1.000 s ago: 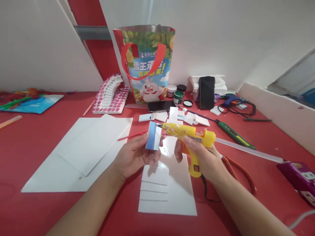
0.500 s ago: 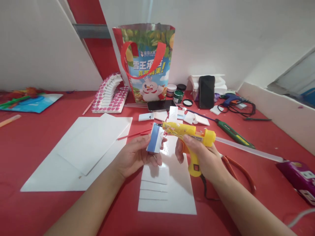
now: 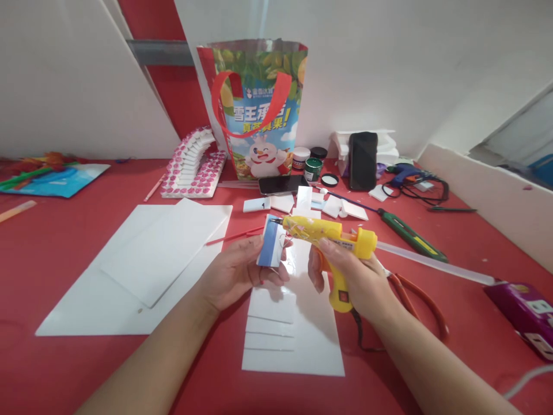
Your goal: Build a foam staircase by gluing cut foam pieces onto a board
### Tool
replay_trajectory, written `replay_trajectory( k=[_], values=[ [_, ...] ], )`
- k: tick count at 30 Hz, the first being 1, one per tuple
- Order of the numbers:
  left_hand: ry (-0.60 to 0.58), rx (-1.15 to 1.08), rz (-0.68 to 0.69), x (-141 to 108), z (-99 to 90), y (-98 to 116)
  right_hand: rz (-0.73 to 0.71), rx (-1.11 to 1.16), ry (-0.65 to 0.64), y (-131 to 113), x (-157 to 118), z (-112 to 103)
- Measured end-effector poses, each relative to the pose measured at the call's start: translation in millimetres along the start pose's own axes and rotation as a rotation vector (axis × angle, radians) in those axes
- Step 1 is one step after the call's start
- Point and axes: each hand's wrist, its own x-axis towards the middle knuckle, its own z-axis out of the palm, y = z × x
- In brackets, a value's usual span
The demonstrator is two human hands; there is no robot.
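Observation:
My left hand holds a small blue-and-white rectangular piece between thumb and fingers, tilted up above the sheets. In my right hand is a yellow hot glue gun, gripped by its handle with fingers near the orange trigger. Its dark nozzle lies at the top edge of the piece; whether it touches I cannot tell. A long clear glue stick sticks out of the gun's back. Below the hands lies a white board with several stepped white strips on it.
Larger white sheets lie at left. Behind stand a printed bag, a pink-and-white stepped arch, paint jars and phones. Small white pieces, a green-handled tool, red-orange handles and a purple packet are scattered about.
The glue gun has shifted slightly left, its nozzle now farther over the top of the blue-and-white piece. My left hand keeps its hold, with its lower fingers slightly moved.

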Motion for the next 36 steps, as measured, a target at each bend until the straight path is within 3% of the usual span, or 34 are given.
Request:
replay_trajectory(
  k=[7,25,36],
  values=[
    [-0.005,-0.039,0.061,1.5,1.4,-0.9,0.020,-0.048,-0.009,-1.4,-1.1,1.2],
    [0.170,-0.134,0.135,3.2,-0.4,-3.0,0.079,-0.112,-0.089,-5.9,-5.7,7.7],
    [0.176,-0.204,0.205,5.9,0.3,0.6,0.096,-0.081,-0.148,-7.8,-7.0,12.6]
  ],
)
